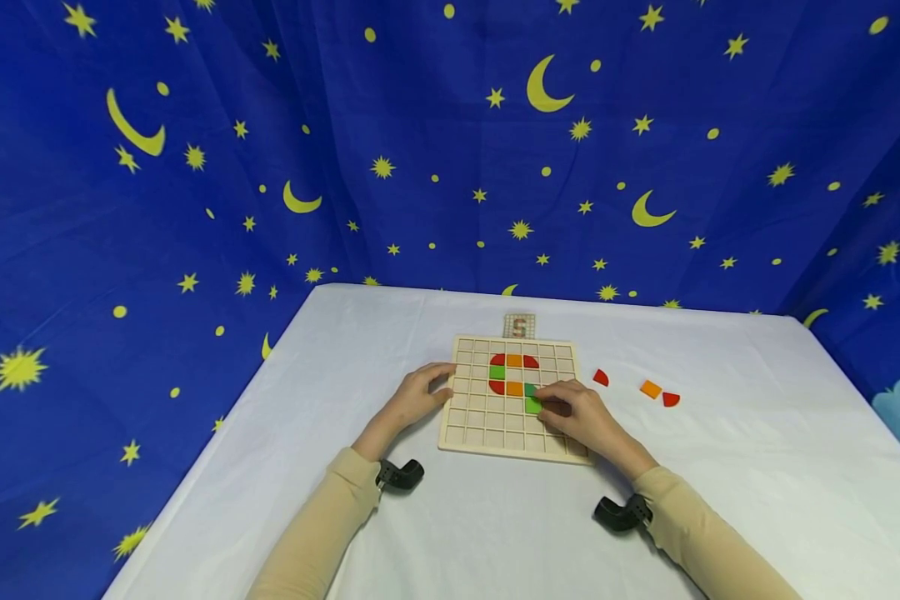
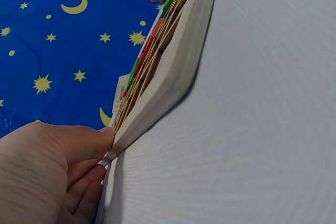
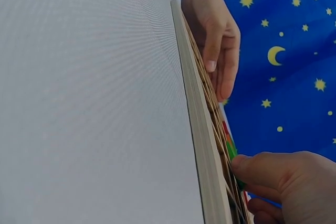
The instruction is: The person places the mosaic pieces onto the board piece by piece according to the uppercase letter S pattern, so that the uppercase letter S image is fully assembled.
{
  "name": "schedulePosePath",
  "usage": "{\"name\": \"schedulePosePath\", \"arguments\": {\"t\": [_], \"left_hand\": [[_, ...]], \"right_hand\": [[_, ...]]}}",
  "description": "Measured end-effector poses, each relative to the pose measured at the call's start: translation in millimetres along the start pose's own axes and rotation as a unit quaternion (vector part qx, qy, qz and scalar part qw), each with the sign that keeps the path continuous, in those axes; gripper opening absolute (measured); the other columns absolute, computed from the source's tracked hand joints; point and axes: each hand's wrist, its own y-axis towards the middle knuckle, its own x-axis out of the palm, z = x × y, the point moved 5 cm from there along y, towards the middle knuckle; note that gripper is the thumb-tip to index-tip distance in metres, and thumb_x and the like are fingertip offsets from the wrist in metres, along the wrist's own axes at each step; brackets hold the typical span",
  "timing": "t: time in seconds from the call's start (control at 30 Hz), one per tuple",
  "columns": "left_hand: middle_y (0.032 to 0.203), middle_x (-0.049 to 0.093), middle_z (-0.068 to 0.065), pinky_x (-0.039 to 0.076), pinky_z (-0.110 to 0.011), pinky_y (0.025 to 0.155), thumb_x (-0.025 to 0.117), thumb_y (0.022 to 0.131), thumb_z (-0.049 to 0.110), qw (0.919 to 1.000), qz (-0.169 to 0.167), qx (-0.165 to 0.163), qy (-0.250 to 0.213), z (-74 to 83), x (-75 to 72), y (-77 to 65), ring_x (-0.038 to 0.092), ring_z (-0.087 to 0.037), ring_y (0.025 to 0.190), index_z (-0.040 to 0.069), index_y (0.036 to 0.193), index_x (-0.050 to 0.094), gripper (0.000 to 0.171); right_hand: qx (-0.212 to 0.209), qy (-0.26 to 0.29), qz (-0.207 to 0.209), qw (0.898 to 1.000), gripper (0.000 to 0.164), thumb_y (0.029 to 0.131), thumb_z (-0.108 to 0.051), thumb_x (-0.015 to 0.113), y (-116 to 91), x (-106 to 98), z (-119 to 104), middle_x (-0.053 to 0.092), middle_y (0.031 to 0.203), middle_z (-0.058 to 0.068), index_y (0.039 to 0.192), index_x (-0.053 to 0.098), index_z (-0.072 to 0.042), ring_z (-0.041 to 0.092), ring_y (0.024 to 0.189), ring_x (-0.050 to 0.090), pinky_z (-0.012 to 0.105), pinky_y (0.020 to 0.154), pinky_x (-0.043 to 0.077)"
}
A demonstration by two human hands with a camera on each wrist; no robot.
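I have left hand point(image 1: 414, 397) gripping grid board point(image 1: 476, 417) at left edge, right hand point(image 1: 583, 417) pinching green tile point(image 1: 532, 406) right of middle.

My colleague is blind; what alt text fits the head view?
A person's right hand handles a green piece on a wooden grid board while the left hand touches the board's left edge. Other red, orange and green pieces sit there; three loose pieces lie to the right on a white table before a starry blue curtain.

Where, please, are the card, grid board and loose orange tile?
Card point(image 1: 520, 326): head view, its printed face.
Grid board point(image 1: 495, 421): head view, a bare cell.
Loose orange tile point(image 1: 650, 389): head view, its top face.
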Motion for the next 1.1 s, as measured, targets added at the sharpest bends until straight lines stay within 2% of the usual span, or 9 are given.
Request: {"name": "schedulePosePath", "arguments": {"t": [0.17, 0.27, 0.5, 0.7, 0.9, 1.1], "left_hand": [[0.131, 0.054, -0.012, 0.039, -0.036, 0.103, 0.066, 0.089, 0.007, 1.0000, 0.000, 0.001, -0.001, 1.4, -0.3, -0.6, 0.050, -0.026, 0.121, 0.001, 0.130, 0.055, 0.043], [0.131, 0.054, -0.011, 0.039, -0.035, 0.103, 0.066, 0.089, 0.008, 1.0000, -0.002, 0.001, 0.003, 1.9, -0.7, -0.5, 0.050, -0.025, 0.121, 0.001, 0.130, 0.055, 0.043], [0.132, 0.054, -0.011, 0.039, -0.036, 0.104, 0.065, 0.089, 0.008, 1.0000, -0.002, 0.003, 0.006, 1.6, -0.8, -0.3, 0.050, -0.025, 0.121, 0.001, 0.130, 0.055, 0.042], [0.132, 0.053, -0.012, 0.040, -0.037, 0.103, 0.065, 0.089, 0.008, 1.0000, -0.002, 0.006, 0.004, -0.4, -1.2, -1.1, 0.050, -0.026, 0.121, 0.001, 0.130, 0.055, 0.043], [0.132, 0.053, -0.012, 0.040, -0.036, 0.103, 0.066, 0.089, 0.009, 1.0000, -0.001, 0.002, 0.000, -1.5, -2.1, -1.4, 0.050, -0.026, 0.121, 0.001, 0.131, 0.054, 0.044], [0.132, 0.053, -0.012, 0.040, -0.036, 0.103, 0.066, 0.089, 0.008, 1.0000, -0.002, 0.007, -0.004, 0.0, -0.7, -1.5, 0.050, -0.026, 0.121, 0.000, 0.131, 0.054, 0.044]], "right_hand": [[-0.013, -0.004, 0.009, 1.000, 0.029, 0.077, -0.011, 0.078, 0.5, -3.4, -1.6, 0.068, 0.104, 0.001, 0.106, 0.072, -0.009, 0.020, 0.099, 0.060, 0.040, 0.082, 0.052], [0.001, 0.012, 0.010, 1.000, 0.028, 0.079, -0.010, 0.077, 3.4, -11.6, -1.7, 0.068, 0.105, 0.003, 0.106, 0.071, -0.007, 0.022, 0.100, 0.060, 0.043, 0.083, 0.052], [0.083, 0.041, 0.047, 0.995, 0.029, 0.085, -0.014, 0.072, 15.5, -59.6, 10.9, 0.066, 0.110, 0.007, 0.113, 0.069, -0.008, 0.029, 0.103, 0.058, 0.052, 0.083, 0.048], [0.102, 0.044, 0.048, 0.993, 0.029, 0.090, -0.008, 0.064, 13.0, -90.5, 37.4, 0.064, 0.116, 0.008, 0.118, 0.065, -0.006, 0.030, 0.105, 0.057, 0.050, 0.089, 0.047], [0.128, 0.030, 0.022, 0.991, 0.032, 0.089, 0.008, 0.054, 2.9, -88.7, 66.6, 0.062, 0.117, 0.015, 0.117, 0.065, -0.003, 0.037, 0.105, 0.057, 0.056, 0.087, 0.046], [0.092, -0.015, -0.004, 0.996, 0.042, 0.081, 0.019, 0.051, -3.1, -75.0, 78.0, 0.063, 0.114, 0.018, 0.116, 0.065, -0.001, 0.037, 0.102, 0.058, 0.053, 0.086, 0.048]]}}
